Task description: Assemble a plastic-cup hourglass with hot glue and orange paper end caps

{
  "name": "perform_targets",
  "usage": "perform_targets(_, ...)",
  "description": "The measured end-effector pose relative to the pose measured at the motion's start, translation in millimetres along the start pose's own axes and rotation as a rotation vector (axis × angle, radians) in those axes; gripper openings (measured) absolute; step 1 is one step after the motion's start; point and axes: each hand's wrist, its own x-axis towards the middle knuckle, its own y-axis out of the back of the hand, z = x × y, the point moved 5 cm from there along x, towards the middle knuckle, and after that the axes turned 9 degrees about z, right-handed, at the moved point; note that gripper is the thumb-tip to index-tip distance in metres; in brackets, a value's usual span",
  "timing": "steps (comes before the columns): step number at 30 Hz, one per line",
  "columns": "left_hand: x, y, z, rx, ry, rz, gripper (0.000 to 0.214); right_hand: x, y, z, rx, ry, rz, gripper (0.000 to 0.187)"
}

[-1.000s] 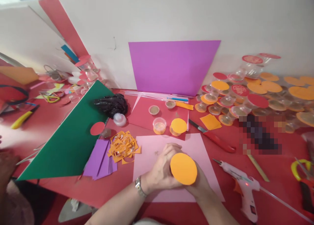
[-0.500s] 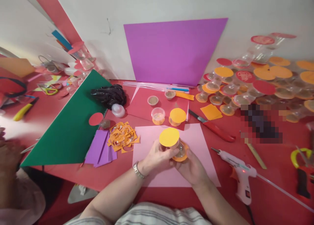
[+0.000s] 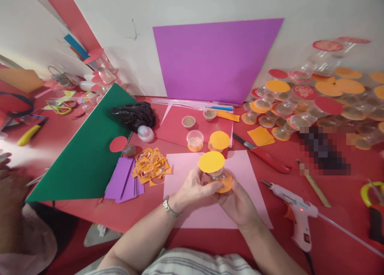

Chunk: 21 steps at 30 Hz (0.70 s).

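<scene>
Both my hands hold a small piece made of two clear plastic cups [image 3: 216,176] joined together, with an orange paper disc on each end. My left hand [image 3: 195,187] grips it from the left, fingers curled round it. My right hand [image 3: 237,201] cradles it from the lower right, fingers closed on its lower disc. The piece hovers over a pink paper sheet [image 3: 255,203] on the red table. The top disc faces up toward me.
A glue gun [image 3: 295,213] lies right of the pink sheet, a red-handled knife [image 3: 265,158] behind it. Cups [image 3: 195,139] and another disc-capped cup [image 3: 219,141] sit ahead. Orange scraps [image 3: 151,172], purple paper [image 3: 123,183], a green sheet [image 3: 90,159] lie left. Finished cups [image 3: 315,103] pile at right. Another person's hand [image 3: 9,183] is at far left.
A second ago the orange disc faced me close to the camera; my hands have since lowered the piece and tilted it so both discs and the cups show. Little moved in the last half second.
</scene>
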Motion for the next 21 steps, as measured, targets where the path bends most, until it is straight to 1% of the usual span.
perform_targets(5, -1.6, -4.7, -2.2, -0.027, -0.062, -0.079, 0.04, -3.2, -7.7, -13.9, -0.114, 0.205, 0.058, 0.051)
perform_targets(8, 0.7, -4.4, 1.4, -0.079, -0.086, -0.082, 0.043, -3.8, -9.5, -18.3, -0.157, 0.273, 0.109, 0.056)
perform_targets(10, 2.4, -1.7, 4.7, -0.062, -0.101, -0.07, 0.047, -3.3, -9.3, -18.5, -0.159, 0.269, 0.099, 0.058)
perform_targets(13, 3.4, 1.7, 7.2, 0.017, -0.107, -0.084, 0.042, -1.9, -6.4, -15.7, -0.126, 0.186, 0.061, 0.05)
perform_targets(16, 3.5, 2.9, 5.9, 0.066, -0.088, -0.084, 0.041, -0.9, -3.7, -14.8, -0.107, 0.12, 0.071, 0.047)
perform_targets(21, 4.3, 0.0, 1.7, 0.01, -0.015, -0.056, 0.05, -0.1, -8.2, -20.4, -0.111, 0.151, 0.12, 0.051)
